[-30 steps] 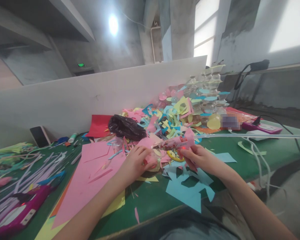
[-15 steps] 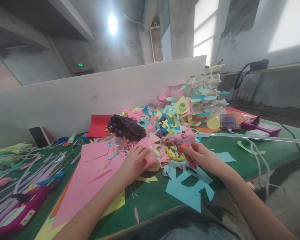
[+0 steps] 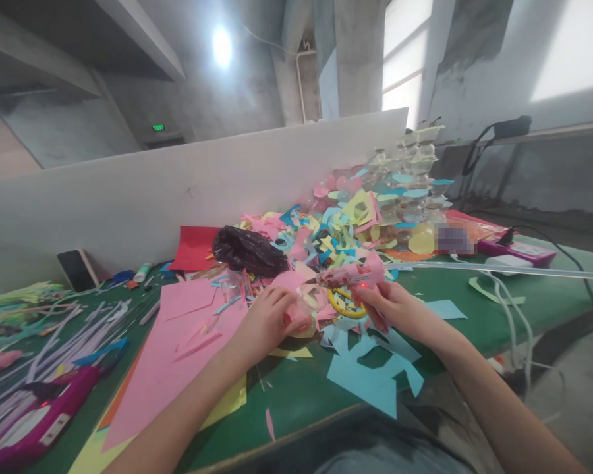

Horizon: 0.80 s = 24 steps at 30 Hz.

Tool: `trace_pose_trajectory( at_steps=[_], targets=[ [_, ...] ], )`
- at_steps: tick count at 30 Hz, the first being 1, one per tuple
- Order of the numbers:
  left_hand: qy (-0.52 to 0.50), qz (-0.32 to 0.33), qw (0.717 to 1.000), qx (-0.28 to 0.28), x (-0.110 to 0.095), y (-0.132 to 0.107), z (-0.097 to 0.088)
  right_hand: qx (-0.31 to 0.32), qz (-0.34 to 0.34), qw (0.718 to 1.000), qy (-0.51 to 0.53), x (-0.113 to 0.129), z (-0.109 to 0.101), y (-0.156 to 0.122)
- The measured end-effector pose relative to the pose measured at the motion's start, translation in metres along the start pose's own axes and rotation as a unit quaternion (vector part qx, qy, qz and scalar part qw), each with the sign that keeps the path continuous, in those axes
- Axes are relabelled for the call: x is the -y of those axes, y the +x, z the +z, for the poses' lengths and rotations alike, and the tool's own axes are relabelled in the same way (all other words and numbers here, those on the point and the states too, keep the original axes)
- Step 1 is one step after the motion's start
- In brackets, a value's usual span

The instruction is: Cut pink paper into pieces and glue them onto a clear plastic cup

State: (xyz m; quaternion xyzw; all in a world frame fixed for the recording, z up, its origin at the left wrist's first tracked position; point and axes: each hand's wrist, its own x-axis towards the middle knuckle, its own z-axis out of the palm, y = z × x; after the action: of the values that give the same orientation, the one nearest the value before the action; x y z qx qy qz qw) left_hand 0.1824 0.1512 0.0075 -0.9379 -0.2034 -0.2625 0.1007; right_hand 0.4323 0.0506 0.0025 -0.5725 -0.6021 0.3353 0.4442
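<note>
My right hand (image 3: pixel 393 304) is closed round the grip of a pink hot-glue gun (image 3: pixel 353 276), whose nozzle points left and whose long clear glue stick (image 3: pixel 499 269) runs off to the right. My left hand (image 3: pixel 269 319) is curled on a small clear plastic cup (image 3: pixel 312 303) with pink paper on it, held just under the nozzle. Both hands hover over a green table (image 3: pixel 301 392) near its front edge. A large pink paper sheet (image 3: pixel 188 342) lies left of my left hand and a cut blue sheet (image 3: pixel 370 368) lies below my right hand.
A heap of coloured paper scraps (image 3: pixel 336 230) and stacked clear cups (image 3: pixel 410 178) fill the back. A black plastic bag (image 3: pixel 247 251), red sheet (image 3: pixel 195 247) and phone (image 3: pixel 76 268) lie near a white divider board (image 3: pixel 178 191). Paper strips (image 3: pixel 69 336) and a purple device (image 3: pixel 39 411) sit left; power strip (image 3: pixel 516 251) right.
The glue gun has tipped slightly lower and its nozzle has come closer to the cup in my left hand. The left hand has stayed in place.
</note>
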Motion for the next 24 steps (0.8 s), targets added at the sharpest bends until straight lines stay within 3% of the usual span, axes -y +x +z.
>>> trace_pose_trajectory(
  at_steps=[24],
  targets=[
    [-0.005,0.009,1.0,-0.013,0.0008,0.0002,0.0012,-0.008,0.009,1.0,-0.011,-0.0007,0.0004,0.0004]
  ],
)
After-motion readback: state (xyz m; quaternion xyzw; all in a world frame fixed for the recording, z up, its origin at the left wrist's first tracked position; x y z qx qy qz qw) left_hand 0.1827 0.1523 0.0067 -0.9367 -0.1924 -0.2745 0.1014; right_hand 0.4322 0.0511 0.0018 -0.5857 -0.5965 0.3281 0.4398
